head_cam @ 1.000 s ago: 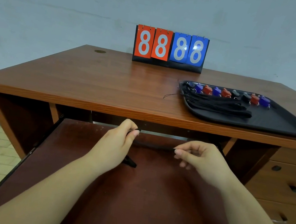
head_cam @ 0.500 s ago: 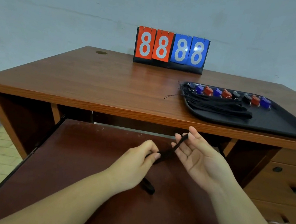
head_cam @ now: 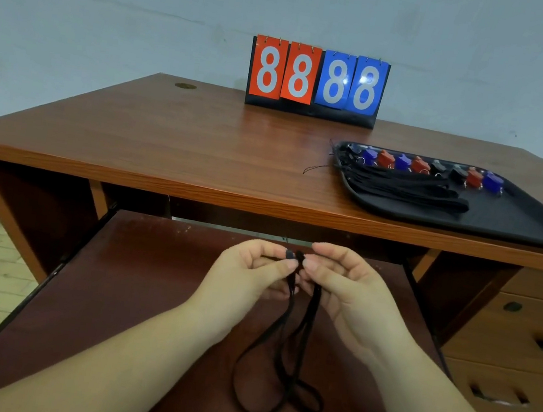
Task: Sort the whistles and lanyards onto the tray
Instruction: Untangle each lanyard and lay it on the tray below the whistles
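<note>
Pinching the top of a black lanyard (head_cam: 283, 342) between thumb and fingertips, the left hand (head_cam: 246, 278) and right hand (head_cam: 345, 288) meet over the pulled-out shelf (head_cam: 112, 306) below the desk (head_cam: 167, 143), the cord's loops hanging down onto the shelf; whether a small dark piece at the pinch is a whistle I cannot tell. Further right, the tray (head_cam: 520, 221) already holds a row of blue, red and black whistles (head_cam: 420, 165) with a bundle of lanyards (head_cam: 403, 188) in front, so the sorting looks nearly done, this cord being the only loose one in sight. A scoreboard (head_cam: 317, 80) stands at the desk's back, and nothing blocks the way to the tray, though one thin cord end (head_cam: 316, 169) trails over its left rim.
</note>
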